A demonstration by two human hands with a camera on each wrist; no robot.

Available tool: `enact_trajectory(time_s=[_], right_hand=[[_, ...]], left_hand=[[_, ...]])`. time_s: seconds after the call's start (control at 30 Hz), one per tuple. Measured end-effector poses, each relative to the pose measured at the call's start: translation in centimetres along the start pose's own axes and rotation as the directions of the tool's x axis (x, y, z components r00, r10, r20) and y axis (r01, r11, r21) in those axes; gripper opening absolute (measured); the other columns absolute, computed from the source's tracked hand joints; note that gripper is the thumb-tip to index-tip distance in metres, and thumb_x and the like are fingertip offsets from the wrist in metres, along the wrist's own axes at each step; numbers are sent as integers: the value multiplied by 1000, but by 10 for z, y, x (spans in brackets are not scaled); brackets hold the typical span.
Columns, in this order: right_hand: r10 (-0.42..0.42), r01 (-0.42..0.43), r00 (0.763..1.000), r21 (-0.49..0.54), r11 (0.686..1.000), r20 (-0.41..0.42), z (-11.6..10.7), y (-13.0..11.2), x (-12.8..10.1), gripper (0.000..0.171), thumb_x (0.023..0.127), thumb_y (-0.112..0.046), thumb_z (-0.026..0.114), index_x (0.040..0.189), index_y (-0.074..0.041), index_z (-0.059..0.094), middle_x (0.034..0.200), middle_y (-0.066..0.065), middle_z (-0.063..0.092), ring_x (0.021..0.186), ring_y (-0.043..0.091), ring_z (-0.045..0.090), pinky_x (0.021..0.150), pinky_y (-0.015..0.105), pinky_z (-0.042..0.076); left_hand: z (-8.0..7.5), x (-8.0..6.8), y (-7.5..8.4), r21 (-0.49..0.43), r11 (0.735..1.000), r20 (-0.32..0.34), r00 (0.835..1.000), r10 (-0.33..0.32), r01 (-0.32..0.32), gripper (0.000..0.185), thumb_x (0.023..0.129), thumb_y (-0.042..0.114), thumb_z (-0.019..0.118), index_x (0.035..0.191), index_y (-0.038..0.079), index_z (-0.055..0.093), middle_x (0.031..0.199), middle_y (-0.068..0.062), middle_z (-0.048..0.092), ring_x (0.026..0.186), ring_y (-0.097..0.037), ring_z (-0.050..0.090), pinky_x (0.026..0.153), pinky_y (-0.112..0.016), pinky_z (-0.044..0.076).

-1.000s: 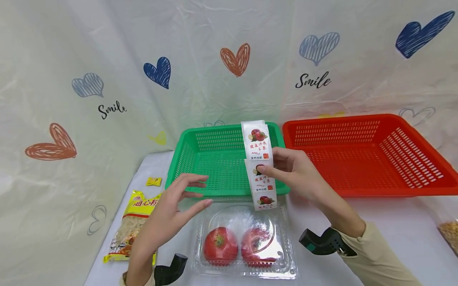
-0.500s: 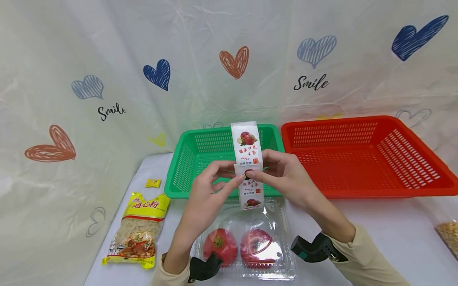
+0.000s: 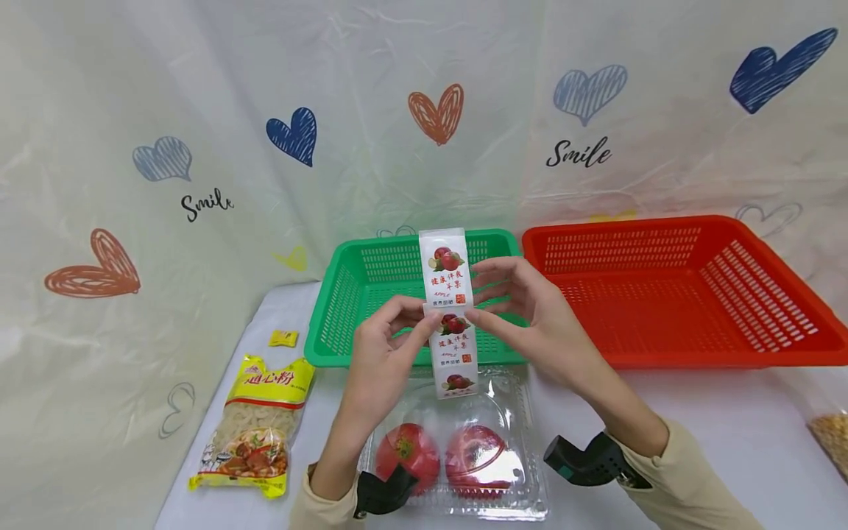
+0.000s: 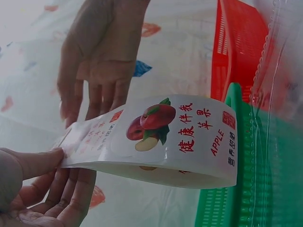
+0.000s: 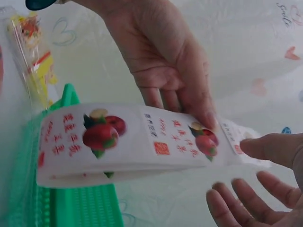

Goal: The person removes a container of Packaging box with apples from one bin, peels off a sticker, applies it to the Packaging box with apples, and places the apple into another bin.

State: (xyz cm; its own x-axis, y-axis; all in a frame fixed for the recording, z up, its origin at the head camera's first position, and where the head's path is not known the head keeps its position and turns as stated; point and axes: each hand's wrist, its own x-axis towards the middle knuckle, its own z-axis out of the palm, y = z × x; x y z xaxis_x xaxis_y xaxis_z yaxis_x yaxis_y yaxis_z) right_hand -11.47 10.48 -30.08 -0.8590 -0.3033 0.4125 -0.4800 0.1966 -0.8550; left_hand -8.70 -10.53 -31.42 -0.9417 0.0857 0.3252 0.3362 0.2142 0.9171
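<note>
A looped strip of white apple-print stickers (image 3: 449,269) hangs over the green basket in the head view. My left hand (image 3: 383,357) pinches its left edge between thumb and fingers; the left wrist view shows the thumb on top of the strip. On the other side, my right hand (image 3: 546,324) has its thumb at the strip's right edge. The right wrist view shows that hand's fingers (image 5: 236,201) spread apart, off the strip. Below both hands is a clear plastic box (image 3: 530,508), lid down, with two red apples (image 3: 407,453) inside.
Behind the strip stands the green basket (image 3: 324,324), with a red basket (image 3: 662,358) to its right. At the left lie a yellow-topped pasta bag (image 3: 255,427) and a small yellow packet (image 3: 283,338). A bag of grains (image 3: 831,434) shows at the right edge.
My left hand has come in from the left and taken hold of the strip. My right hand's fingers have loosened from their pinch. The strip has shifted left.
</note>
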Motion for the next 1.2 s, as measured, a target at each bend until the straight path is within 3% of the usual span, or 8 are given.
enact_trajectory(time_s=[0.1, 0.2, 0.37, 0.5, 0.63, 1.03, 1.2], right_hand=[[-111, 106, 992, -89, 990, -55, -3, 0, 1, 54, 86, 7, 81, 133, 2, 56, 129, 12, 63, 115, 25, 64, 92, 20, 56], [-260, 243, 963, -187, 952, -73, -3, 1, 2, 54, 81, 9, 84, 129, 1, 63, 132, 12, 62, 121, 21, 60, 99, 18, 51], [-418, 406, 908, -270, 873, 11, -4, 2, 2, 52, 76, 6, 88, 124, -4, 71, 134, 12, 62, 129, 25, 56, 104, 18, 47], [-451, 457, 888, -275, 846, 87, -3, 4, 2, 55, 76, 6, 88, 127, -6, 72, 137, 11, 63, 131, 27, 57, 102, 17, 49], [-459, 470, 882, -280, 837, 107, -2, 7, 1, 52, 76, 8, 88, 124, -6, 73, 130, 7, 67, 124, 25, 63, 96, 15, 51], [-447, 463, 886, -182, 867, 125, -1, 8, -2, 41, 79, 10, 84, 115, -7, 76, 110, 2, 77, 103, 18, 72, 91, 23, 57], [-442, 456, 890, -166, 875, 113, 1, 8, -3, 39, 79, 11, 84, 113, -6, 77, 106, 2, 78, 98, 18, 74, 92, 20, 56]], left_hand=[[-1, 1, 0, 2, 1000, -2, 1000, -3, 3, 20, 99, 8, 72, 116, -2, 68, 109, -14, 69, 102, -27, 70, 84, -32, 62], [-1, 1, -1, 2, 1000, -1, 1000, 2, -2, 23, 99, 7, 72, 119, -3, 68, 107, -15, 69, 101, -27, 71, 83, -32, 62], [-1, 1, -1, 3, 999, 32, 999, 33, -33, 24, 98, 6, 73, 121, -2, 69, 110, -14, 70, 103, -27, 71, 85, -33, 62], [-1, 0, -2, 15, 998, 64, 996, 66, -67, 21, 98, 5, 72, 119, -1, 70, 114, -13, 71, 104, -26, 71, 86, -33, 62], [-1, -1, -2, 11, 996, 86, 993, 86, -87, 19, 99, 4, 71, 117, -2, 70, 113, -12, 72, 104, -25, 71, 85, -33, 62], [0, -6, 0, 81, 985, 90, 985, 145, -152, 15, 98, 7, 74, 113, 6, 72, 107, -3, 72, 99, -15, 72, 88, -33, 61], [-1, -9, 1, 99, 981, 97, 982, 160, -170, 15, 97, 6, 74, 112, 6, 73, 107, -2, 73, 100, -14, 72, 88, -33, 61]])
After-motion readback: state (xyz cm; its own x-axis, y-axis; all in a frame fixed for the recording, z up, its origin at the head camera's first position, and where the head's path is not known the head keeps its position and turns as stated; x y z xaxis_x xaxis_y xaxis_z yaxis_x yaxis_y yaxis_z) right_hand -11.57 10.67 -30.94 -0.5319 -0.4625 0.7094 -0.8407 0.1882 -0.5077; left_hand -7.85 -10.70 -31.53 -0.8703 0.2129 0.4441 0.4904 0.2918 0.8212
